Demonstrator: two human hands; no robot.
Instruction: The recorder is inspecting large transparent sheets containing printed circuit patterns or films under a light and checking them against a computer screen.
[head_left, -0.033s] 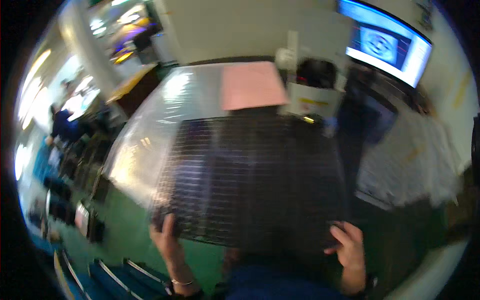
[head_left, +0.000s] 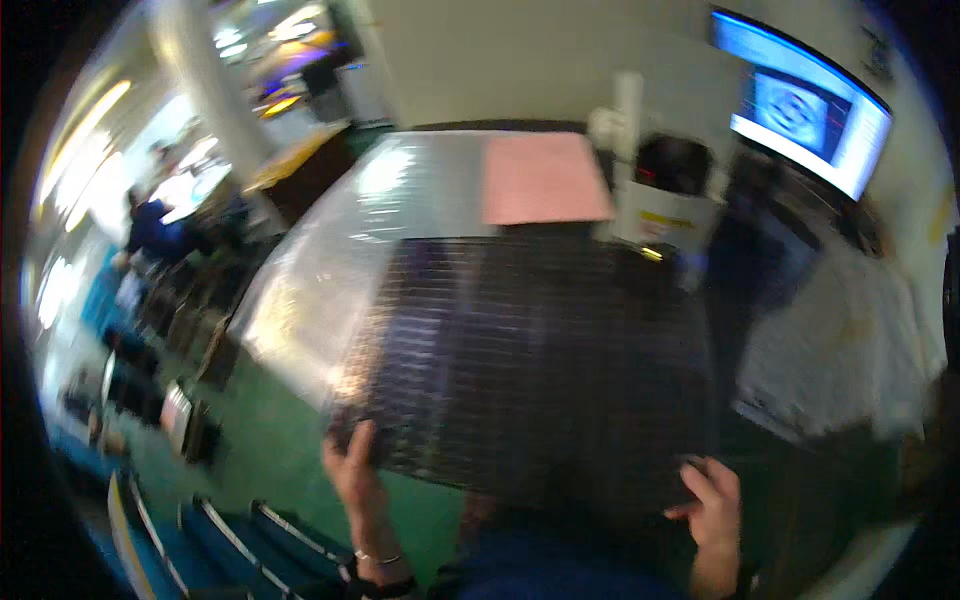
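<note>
Dark, finely ribbed panel (head_left: 530, 370): a large, flat, near-black sheet with closely spaced horizontal lines, held out in front of the person and covering most of the near end of the table (head_left: 420, 190). Left hand (head_left: 352, 470) grips the panel's near left corner, fingers wrapped up over the edge and closed on it; a thin bracelet (head_left: 372, 557) sits on that wrist. Right hand (head_left: 712, 500) grips the near right corner, fingers curled over the edge and clamped on it. Both hands are well apart, one at each end of the near edge. The table surface is covered with clear, glossy plastic film that reflects overhead light along its left side. A pink sheet (head_left: 542, 178) lies flat on the far part of the table, beyond the panel. Just right of the pink sheet stands a white container (head_left: 665, 215) with a dark object on top. A lit blue screen (head_left: 805, 110) hangs on the wall at upper right. The view is motion-blurred; finer detail cannot be resolved.
</note>
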